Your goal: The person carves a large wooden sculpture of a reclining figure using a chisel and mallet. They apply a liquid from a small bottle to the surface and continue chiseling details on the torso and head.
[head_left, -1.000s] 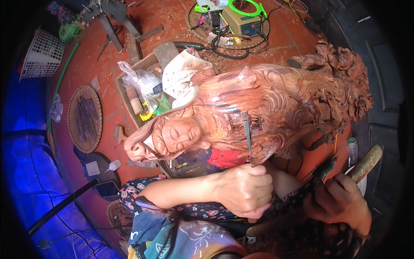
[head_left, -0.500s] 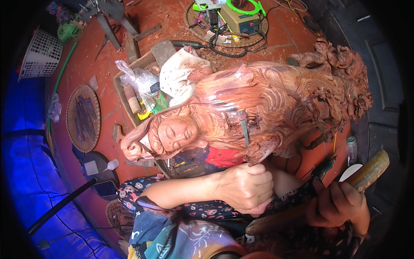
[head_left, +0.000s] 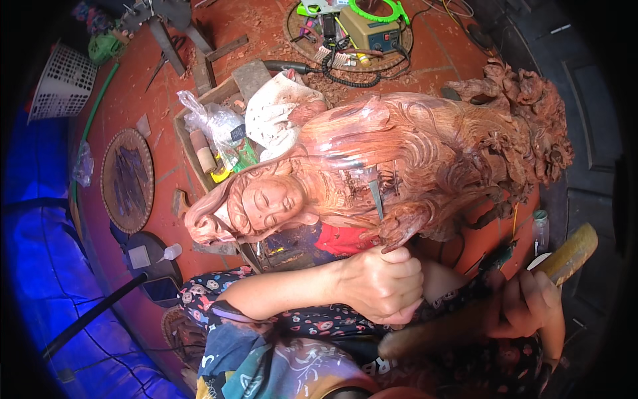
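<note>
A reddish-brown carved wooden statue of a robed figure lies on its back across the picture, its head to the left. A narrow metal blade rests on its chest. My left hand is a closed fist against the statue's near side, by its carved hand. What the fist grips is mostly hidden; a small end shows below it. My right hand is wrapped round a thick wooden mallet, club-shaped and slanted. The mallet's blurred left end reaches close below my left fist.
Beyond the statue's head stands a wooden box with plastic bags and a white cloth. A round tray of tools lies left. A power unit with cables sits at the back. A glass jar is at right.
My right hand and the mallet have shifted slightly left and are smeared by motion. The left fist stays almost in place at the statue.
</note>
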`<state>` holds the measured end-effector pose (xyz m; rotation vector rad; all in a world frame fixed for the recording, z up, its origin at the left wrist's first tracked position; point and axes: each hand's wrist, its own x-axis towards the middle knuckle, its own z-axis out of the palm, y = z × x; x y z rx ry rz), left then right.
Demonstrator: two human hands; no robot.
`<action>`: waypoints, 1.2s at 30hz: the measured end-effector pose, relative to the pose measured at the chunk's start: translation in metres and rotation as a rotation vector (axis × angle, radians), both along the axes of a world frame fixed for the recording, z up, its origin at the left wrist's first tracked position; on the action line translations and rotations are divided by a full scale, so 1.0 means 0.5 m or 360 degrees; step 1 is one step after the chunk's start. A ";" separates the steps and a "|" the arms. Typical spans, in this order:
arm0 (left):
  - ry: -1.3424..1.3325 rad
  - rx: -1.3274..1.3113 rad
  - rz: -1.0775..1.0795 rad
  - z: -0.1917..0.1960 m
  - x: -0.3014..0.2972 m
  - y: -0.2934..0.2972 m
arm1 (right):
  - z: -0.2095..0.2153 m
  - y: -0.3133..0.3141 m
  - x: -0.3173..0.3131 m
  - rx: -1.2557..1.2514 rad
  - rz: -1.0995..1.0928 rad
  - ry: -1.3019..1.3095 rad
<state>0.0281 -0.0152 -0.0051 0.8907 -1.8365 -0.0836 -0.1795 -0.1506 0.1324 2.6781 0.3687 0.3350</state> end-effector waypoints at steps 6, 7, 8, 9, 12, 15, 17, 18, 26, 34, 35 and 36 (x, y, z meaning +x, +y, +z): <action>-0.0023 -0.0001 0.0017 -0.002 0.002 -0.004 | 0.001 -0.002 -0.006 0.0009 -0.0062 0.0054; -0.0019 0.0009 0.0016 -0.002 0.003 -0.004 | 0.000 -0.002 -0.007 0.0004 -0.0070 0.0063; -0.0014 0.0018 0.0016 -0.002 0.003 -0.004 | -0.001 -0.002 -0.008 0.0000 -0.0077 0.0071; -0.0021 0.0022 0.0017 0.000 0.005 -0.003 | -0.006 -0.012 -0.007 -0.0023 0.0010 0.0054; -0.0016 0.0019 0.0004 0.004 0.007 -0.002 | -0.005 -0.002 -0.009 0.0164 -0.0116 0.0032; 0.0008 0.0001 -0.0015 0.005 0.006 -0.005 | -0.003 -0.009 -0.014 0.0115 -0.0091 0.0019; -0.0025 0.0017 0.0009 0.003 0.012 -0.002 | -0.028 -0.014 -0.015 0.0241 -0.0120 -0.0090; -0.0012 0.0019 0.0003 0.004 0.012 -0.002 | -0.034 0.000 -0.020 0.0402 -0.0259 -0.0164; 0.0057 0.0020 -0.0013 0.007 0.011 -0.003 | -0.023 0.002 -0.021 0.0438 -0.0294 -0.0107; 0.0004 0.0020 -0.0008 0.007 0.017 -0.006 | -0.023 -0.006 -0.029 0.0224 -0.0190 -0.0009; -0.0010 0.0015 -0.0002 0.007 0.017 -0.006 | -0.025 -0.012 -0.030 0.0201 -0.0114 -0.0031; -0.0016 0.0024 -0.0001 0.006 0.018 -0.006 | -0.027 -0.021 -0.027 0.0180 -0.0037 -0.0053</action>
